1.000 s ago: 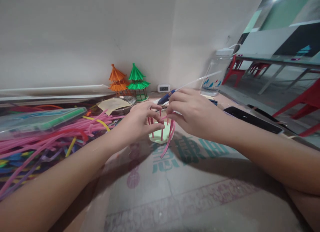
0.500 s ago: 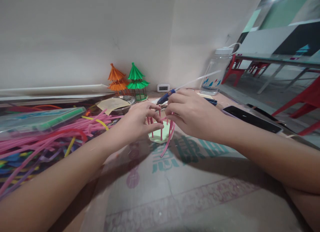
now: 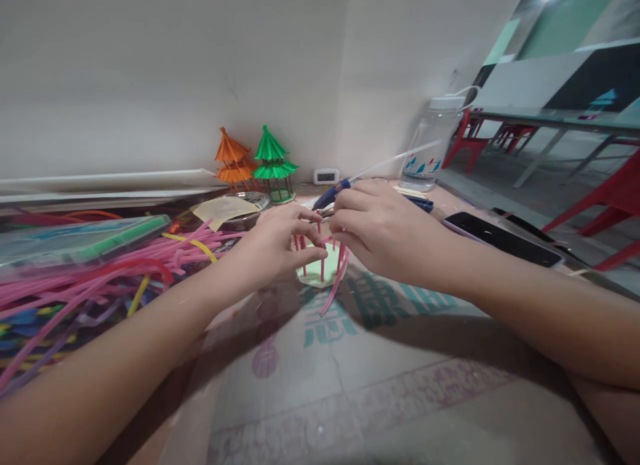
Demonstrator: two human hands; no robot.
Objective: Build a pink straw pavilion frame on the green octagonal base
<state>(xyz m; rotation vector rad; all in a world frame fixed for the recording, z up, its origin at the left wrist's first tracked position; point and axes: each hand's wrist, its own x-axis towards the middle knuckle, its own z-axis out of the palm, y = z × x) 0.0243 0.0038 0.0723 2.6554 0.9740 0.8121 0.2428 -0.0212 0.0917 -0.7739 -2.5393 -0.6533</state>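
Note:
A small pale-green base carries several upright pink posts and stands on the sheet in front of me. My left hand is at its left, thumb and forefinger closed around a pink pipe cleaner near the top of a front post. From the right, my right hand pinches the same pink pipe cleaner, whose loose end hangs down past the base's front edge. My fingers hide the rear posts and part of the pipe cleaner's run. Just behind my right fingers lies a blue glue gun.
Heaped pipe cleaners and a clear plastic case lie left. Orange and green pagoda models and a small digital clock stand at the wall. A water bottle and phone are right.
Both hands keep the same hold on the pink pipe cleaner and have hardly moved. The whole view has shifted very slightly.

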